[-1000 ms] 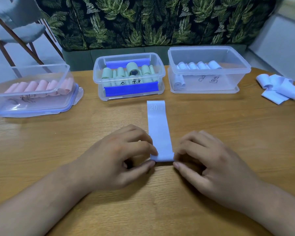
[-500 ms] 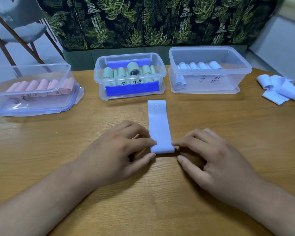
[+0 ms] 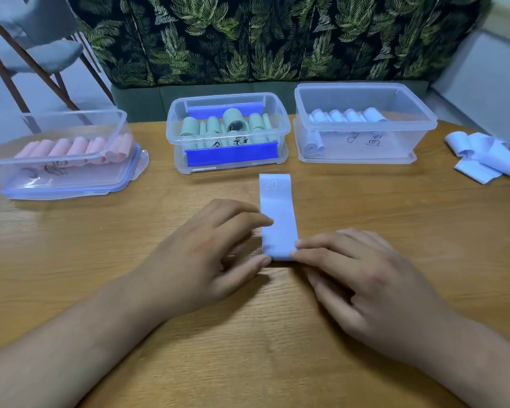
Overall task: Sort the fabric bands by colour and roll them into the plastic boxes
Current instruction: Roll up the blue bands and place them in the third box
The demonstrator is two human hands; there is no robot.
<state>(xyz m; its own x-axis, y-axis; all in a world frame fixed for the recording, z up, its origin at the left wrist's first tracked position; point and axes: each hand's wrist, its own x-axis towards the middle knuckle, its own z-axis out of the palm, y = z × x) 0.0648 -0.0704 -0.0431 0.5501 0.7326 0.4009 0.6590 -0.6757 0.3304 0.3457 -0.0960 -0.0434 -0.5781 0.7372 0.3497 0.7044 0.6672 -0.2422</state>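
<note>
My two hands were together at the near end of one pale blue band (image 3: pixel 277 213), one on each side of it. My left hand (image 3: pixel 206 254) pinched the band's left edge between forefinger and thumb. My right hand (image 3: pixel 365 281) had curled fingertips on the right edge, where the near end was turned over into the start of a roll. The rest of the band lay flat on the table (image 3: pixel 248 334), running away from me towards the middle box.

Three clear plastic boxes stood in a row along the far side. The left box (image 3: pixel 56 181) held pink rolls (image 3: pixel 80 147), at least six side by side. The middle box (image 3: pixel 174 139), with two blue clips, held green rolls (image 3: pixel 233 122); I counted about five. The right box (image 3: pixel 409 139) held pale blue rolls (image 3: pixel 352 115): four in a row at the back and one more in its near left corner.

At the far right lay one loose heap of pale blue bands (image 3: pixel 483 156), their number unclear. Beyond the table stood one chair (image 3: pixel 42 51) and a leaf-patterned fabric (image 3: pixel 248 39).
</note>
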